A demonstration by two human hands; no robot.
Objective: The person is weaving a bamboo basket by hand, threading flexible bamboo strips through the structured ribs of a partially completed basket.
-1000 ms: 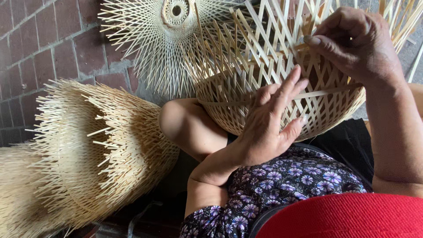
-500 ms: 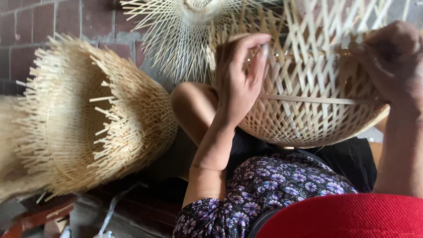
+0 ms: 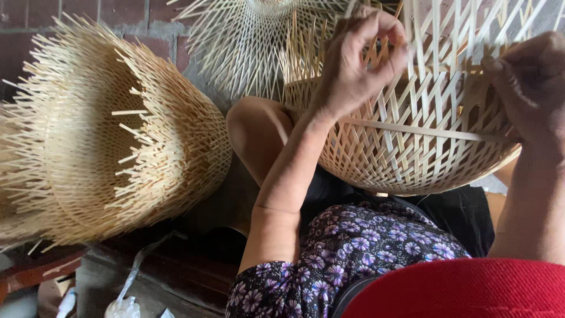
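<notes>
A half-woven bamboo basket [image 3: 412, 147] rests on my lap, its open lattice of pale strips facing me. My left hand [image 3: 356, 56] is raised at the basket's upper left, fingers curled and pinching upright bamboo strips. My right hand [image 3: 532, 82] grips strips at the basket's right side. One loose flat strip [image 3: 424, 129] runs horizontally across the weave between the two hands.
A stack of unfinished bamboo baskets [image 3: 118, 141] with bristling strip ends lies on its side at the left. Another splayed bamboo frame [image 3: 253, 41] leans on the brick wall [image 3: 88, 15] behind. White plastic scraps [image 3: 123, 300] lie on the floor.
My left hand rose from the basket's lower side to its upper rim and closed on the strips. The view has shifted closer and leftward; my right hand stays at the right side.
</notes>
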